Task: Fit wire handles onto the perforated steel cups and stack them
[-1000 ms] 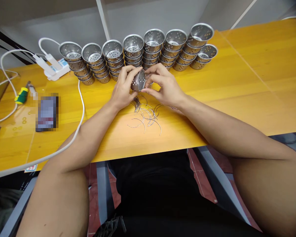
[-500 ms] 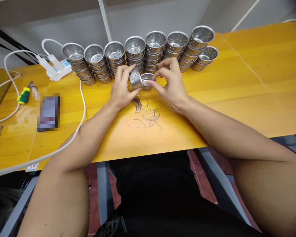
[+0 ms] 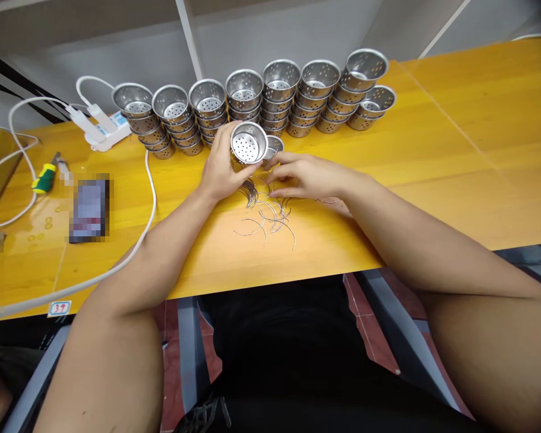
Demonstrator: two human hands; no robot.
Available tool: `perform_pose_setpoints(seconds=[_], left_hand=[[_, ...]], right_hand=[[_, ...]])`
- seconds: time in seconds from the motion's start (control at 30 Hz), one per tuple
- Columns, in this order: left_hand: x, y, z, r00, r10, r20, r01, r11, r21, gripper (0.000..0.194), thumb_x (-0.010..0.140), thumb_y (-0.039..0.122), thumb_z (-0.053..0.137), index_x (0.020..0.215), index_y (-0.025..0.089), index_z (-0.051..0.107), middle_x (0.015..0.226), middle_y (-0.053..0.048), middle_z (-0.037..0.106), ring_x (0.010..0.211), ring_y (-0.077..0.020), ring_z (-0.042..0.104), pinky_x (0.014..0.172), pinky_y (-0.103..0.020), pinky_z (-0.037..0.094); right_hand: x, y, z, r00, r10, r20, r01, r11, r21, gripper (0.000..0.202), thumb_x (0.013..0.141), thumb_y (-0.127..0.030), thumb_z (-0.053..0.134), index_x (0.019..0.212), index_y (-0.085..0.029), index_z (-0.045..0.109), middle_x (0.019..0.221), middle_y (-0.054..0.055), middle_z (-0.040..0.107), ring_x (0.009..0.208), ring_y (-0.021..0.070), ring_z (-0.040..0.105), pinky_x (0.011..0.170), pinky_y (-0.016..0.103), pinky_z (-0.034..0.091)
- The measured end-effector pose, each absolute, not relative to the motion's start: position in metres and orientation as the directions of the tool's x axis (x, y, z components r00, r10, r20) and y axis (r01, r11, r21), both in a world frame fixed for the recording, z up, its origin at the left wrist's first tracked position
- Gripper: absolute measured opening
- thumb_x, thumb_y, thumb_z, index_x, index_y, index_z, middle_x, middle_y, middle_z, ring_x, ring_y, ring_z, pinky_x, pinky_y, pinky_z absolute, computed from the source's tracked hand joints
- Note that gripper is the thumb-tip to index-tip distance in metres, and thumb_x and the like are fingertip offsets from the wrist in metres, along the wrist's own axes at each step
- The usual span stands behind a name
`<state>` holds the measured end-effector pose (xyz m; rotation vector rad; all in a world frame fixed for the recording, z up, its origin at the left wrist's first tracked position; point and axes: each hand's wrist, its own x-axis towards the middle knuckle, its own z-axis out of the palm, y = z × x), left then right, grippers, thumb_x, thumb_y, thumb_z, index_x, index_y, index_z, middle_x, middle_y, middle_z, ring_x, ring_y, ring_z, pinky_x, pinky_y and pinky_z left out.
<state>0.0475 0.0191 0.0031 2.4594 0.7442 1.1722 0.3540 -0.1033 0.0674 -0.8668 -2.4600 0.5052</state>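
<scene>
My left hand [image 3: 219, 168] grips a perforated metal cup [image 3: 247, 146] by its side, tilted so that its holed bottom shows through the mouth. Just right of it, my right hand [image 3: 303, 175] hovers low over the table, thumb and fingers apart, with nothing clearly visible between them. Under and in front of the right hand lies a loose heap of thin curved wire pieces [image 3: 265, 218]. Another metal cup [image 3: 275, 146] stands behind the held one, partly covered by it and by my right fingers.
Several stacks of perforated cups [image 3: 244, 90] line the back of the yellow table [image 3: 455, 174]. To the left are a power strip [image 3: 110, 135], a white cable [image 3: 152, 186], a green-and-yellow screwdriver [image 3: 44, 178] and a blurred phone-like object [image 3: 89, 210].
The held cup has turned so its mouth faces up toward me. My right hand has left the cup's rim, moving down to the wire pieces, and its fingers have spread.
</scene>
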Motion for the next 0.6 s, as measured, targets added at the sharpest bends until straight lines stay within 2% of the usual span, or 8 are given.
perform_pose_setpoints(seconds=[0.1,0.23,0.27,0.33,0.43,0.53,0.6], left_hand=[[0.05,0.011,0.011,0.538,0.582,0.611,0.32,-0.811,0.491,0.107,0.099,0.106,0.077,0.178,0.037,0.052,0.184,-0.019,0.062,0.179,-0.05,0.06,0.159,-0.077,0.043],[0.051,0.004,0.017,0.529,0.589,0.611,0.317,-0.805,0.502,0.11,0.096,0.107,0.081,0.175,0.034,0.057,0.178,-0.021,0.066,0.174,-0.0506,0.066,0.156,-0.079,0.049],[0.052,0.002,0.018,0.542,0.582,0.607,0.308,-0.809,0.5,0.112,0.095,0.109,0.08,0.176,0.034,0.057,0.178,-0.021,0.067,0.174,-0.0507,0.066,0.155,-0.079,0.05],[0.054,-0.002,0.019,0.583,0.56,0.589,0.285,-0.819,0.498,0.119,0.092,0.115,0.077,0.178,0.035,0.055,0.178,-0.02,0.068,0.176,-0.0513,0.066,0.154,-0.078,0.053],[0.059,-0.007,0.019,0.62,0.537,0.572,0.251,-0.826,0.504,0.133,0.085,0.125,0.068,0.184,0.038,0.048,0.181,-0.018,0.067,0.177,-0.0518,0.067,0.15,-0.078,0.057],[0.064,-0.01,0.016,0.626,0.519,0.581,0.224,-0.834,0.504,0.14,0.083,0.126,0.07,0.19,0.041,0.038,0.186,-0.017,0.062,0.175,-0.0518,0.07,0.145,-0.078,0.062],[0.065,-0.008,0.013,0.639,0.492,0.592,0.205,-0.85,0.486,0.144,0.084,0.124,0.073,0.194,0.04,0.032,0.187,-0.019,0.06,0.172,-0.053,0.071,0.142,-0.079,0.064]], right_hand=[[0.359,-0.102,0.069,-0.648,0.689,0.324,0.513,0.71,-0.483,0.051,0.117,-0.078,0.08,0.129,-0.03,0.093,0.144,0.014,0.086,0.128,0.037,0.085,0.116,0.059,0.071],[0.363,-0.106,0.077,-0.514,0.75,0.417,0.58,0.661,-0.476,0.058,0.119,-0.087,0.073,0.12,-0.032,0.091,0.125,0.012,0.088,0.117,0.0367,0.084,0.112,0.061,0.072],[0.361,-0.107,0.079,-0.466,0.76,0.452,0.592,0.648,-0.479,0.059,0.117,-0.09,0.074,0.125,-0.033,0.091,0.127,0.013,0.088,0.12,0.0379,0.083,0.112,0.062,0.072],[0.355,-0.109,0.078,-0.409,0.756,0.511,0.594,0.645,-0.48,0.071,0.11,-0.095,0.08,0.147,-0.035,0.087,0.145,0.016,0.085,0.136,0.0429,0.08,0.117,0.065,0.073],[0.342,-0.111,0.073,-0.438,0.721,0.538,0.572,0.685,-0.451,0.095,0.105,-0.097,0.083,0.177,-0.035,0.072,0.171,0.018,0.075,0.16,0.0498,0.071,0.132,0.074,0.067],[0.338,-0.11,0.073,-0.44,0.712,0.547,0.587,0.689,-0.424,0.094,0.107,-0.093,0.083,0.181,-0.037,0.068,0.173,0.016,0.075,0.162,0.0525,0.07,0.139,0.081,0.06],[0.351,-0.106,0.08,-0.361,0.709,0.606,0.621,0.668,-0.411,0.1,0.1,-0.092,0.092,0.18,-0.037,0.07,0.174,0.017,0.075,0.163,0.0556,0.067,0.142,0.084,0.056]])
